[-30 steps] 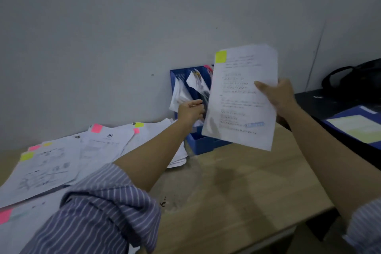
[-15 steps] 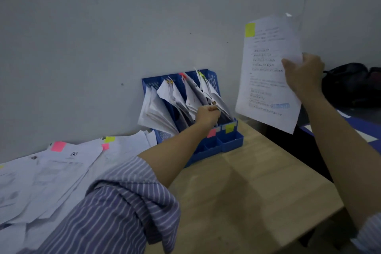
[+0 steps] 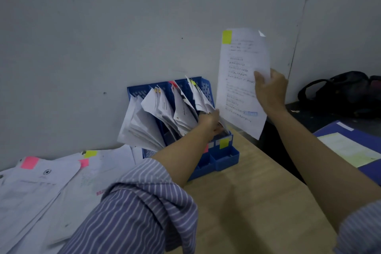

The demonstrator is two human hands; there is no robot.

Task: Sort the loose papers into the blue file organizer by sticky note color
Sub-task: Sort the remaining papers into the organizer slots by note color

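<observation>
The blue file organizer stands against the wall, its slots stuffed with leaning white papers. A yellow sticky note marks its right front. My left hand reaches into the rightmost slot and grips the sheets there, pulling them to the left. My right hand holds a printed paper upright by its right edge, just right of the organizer. That sheet carries a yellow sticky note at its top left corner.
Loose papers with pink and yellow sticky notes cover the desk's left side. A blue folder lies on a dark surface at right, a black bag behind it. The wall corner is close behind the held sheet.
The held sheet has come down and moved left, closer to the organizer. My left hand has shifted rightward into the rightmost slot's papers.
</observation>
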